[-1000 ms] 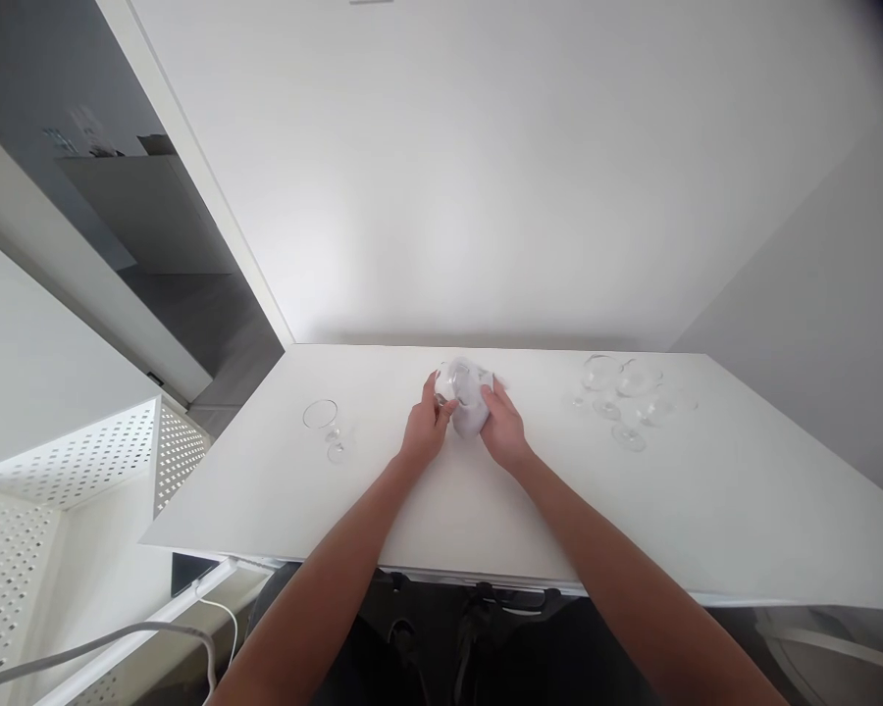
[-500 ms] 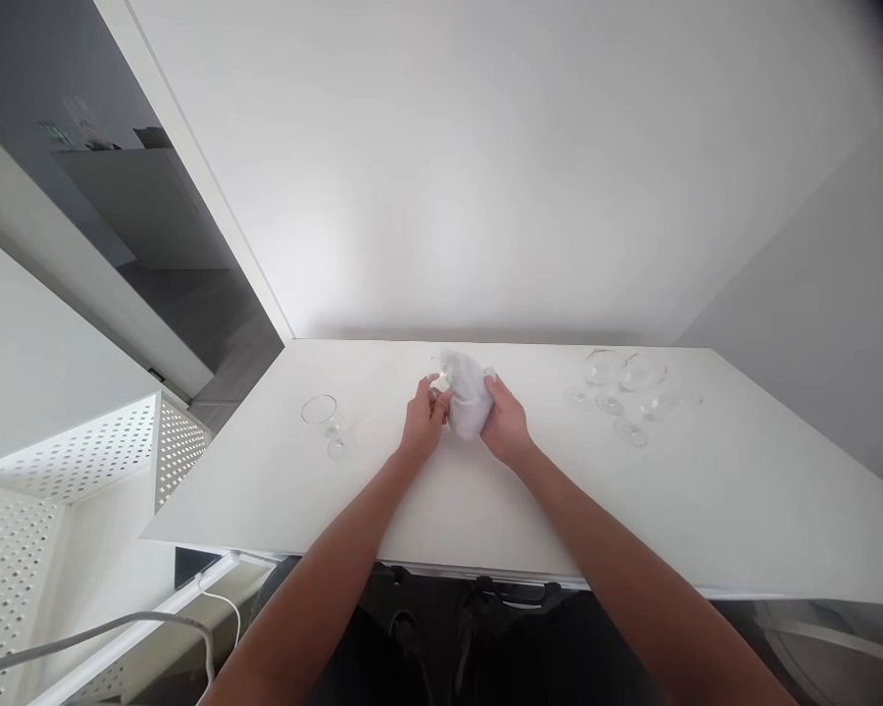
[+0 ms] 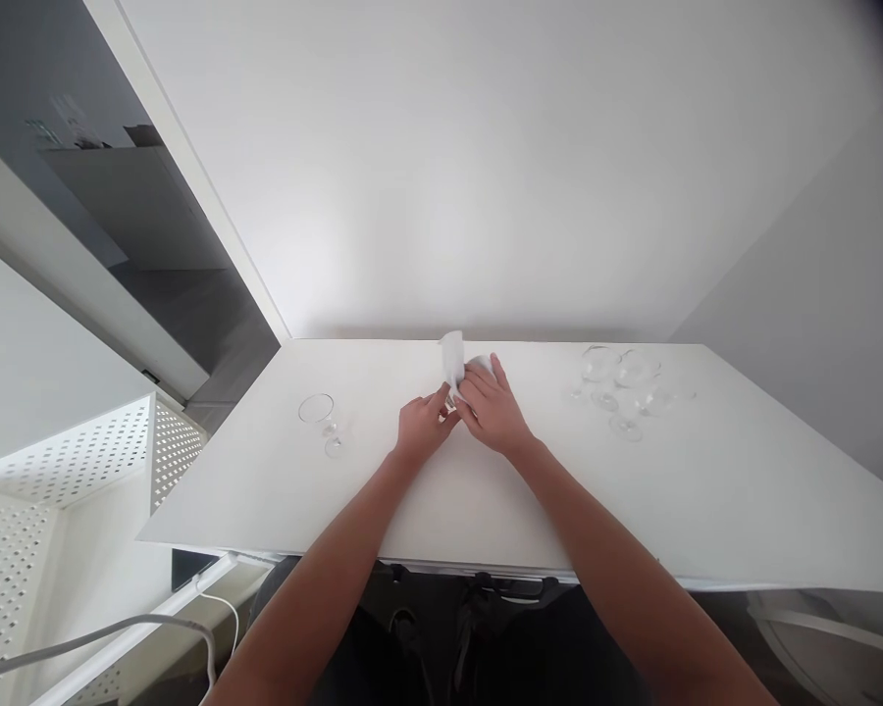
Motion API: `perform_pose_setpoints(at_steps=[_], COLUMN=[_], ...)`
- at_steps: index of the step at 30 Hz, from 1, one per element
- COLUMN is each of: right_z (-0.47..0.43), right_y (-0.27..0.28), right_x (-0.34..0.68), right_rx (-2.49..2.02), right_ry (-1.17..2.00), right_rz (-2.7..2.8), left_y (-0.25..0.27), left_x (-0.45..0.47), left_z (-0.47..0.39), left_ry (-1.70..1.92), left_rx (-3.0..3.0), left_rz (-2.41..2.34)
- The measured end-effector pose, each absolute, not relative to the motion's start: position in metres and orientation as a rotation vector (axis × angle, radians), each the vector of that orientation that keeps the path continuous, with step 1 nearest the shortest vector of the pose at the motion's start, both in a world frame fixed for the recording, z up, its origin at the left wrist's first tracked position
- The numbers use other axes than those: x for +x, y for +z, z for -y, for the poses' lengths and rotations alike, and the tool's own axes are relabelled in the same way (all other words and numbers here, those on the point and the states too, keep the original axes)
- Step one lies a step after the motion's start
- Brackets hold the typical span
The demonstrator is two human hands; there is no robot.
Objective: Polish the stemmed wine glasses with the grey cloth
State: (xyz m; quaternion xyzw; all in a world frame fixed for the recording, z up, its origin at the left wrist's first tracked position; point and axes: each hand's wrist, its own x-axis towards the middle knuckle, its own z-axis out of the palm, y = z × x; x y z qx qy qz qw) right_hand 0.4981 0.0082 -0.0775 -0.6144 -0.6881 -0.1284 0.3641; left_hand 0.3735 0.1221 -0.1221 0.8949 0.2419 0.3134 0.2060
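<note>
Near the middle of the table, my left hand [image 3: 421,428] pinches a clear stemmed glass [image 3: 450,400], most of which is covered by fingers and cloth. My right hand [image 3: 494,407] is wrapped round a white cloth [image 3: 452,355] and presses it against the glass. One end of the cloth stands up above the fingers, and another fold shows behind them. Both hands nearly touch at the fingertips. Which part of the glass lies inside the cloth is hidden.
One clear stemmed glass [image 3: 316,408] is on the left of the white table [image 3: 478,510]. Several more clear glasses [image 3: 637,370] are grouped at the right, close together. A white wall [image 3: 441,176] rises behind the table's back edge. A grey cable [image 3: 139,620] runs at lower left.
My right hand has moved left and over the cloth, closer to my left hand. The cloth, spread between the hands before, is now bunched with one end upright. The other glasses stay put.
</note>
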Motion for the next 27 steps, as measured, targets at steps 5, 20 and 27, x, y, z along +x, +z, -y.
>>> perform_pose_setpoints(at_steps=[5,20,27], right_z=[-0.008,-0.011,-0.012], right_y=[-0.078,-0.085,-0.087], right_x=[0.495,0.506,0.482], right_rx=[-1.538,-1.058,-0.951], right_ry=[-0.129,0.747,0.749], right_rz=[1.695,0.495,0.468], left_y=[-0.127,-0.122,-0.115], left_x=[0.374,0.371,0.369], left_z=[-0.127,-0.124,-0.121], left_ry=[1.041,1.012,0.930], left_rx=[2.512,2.423,2.192], left_rz=[-0.613,-0.434,-0.672])
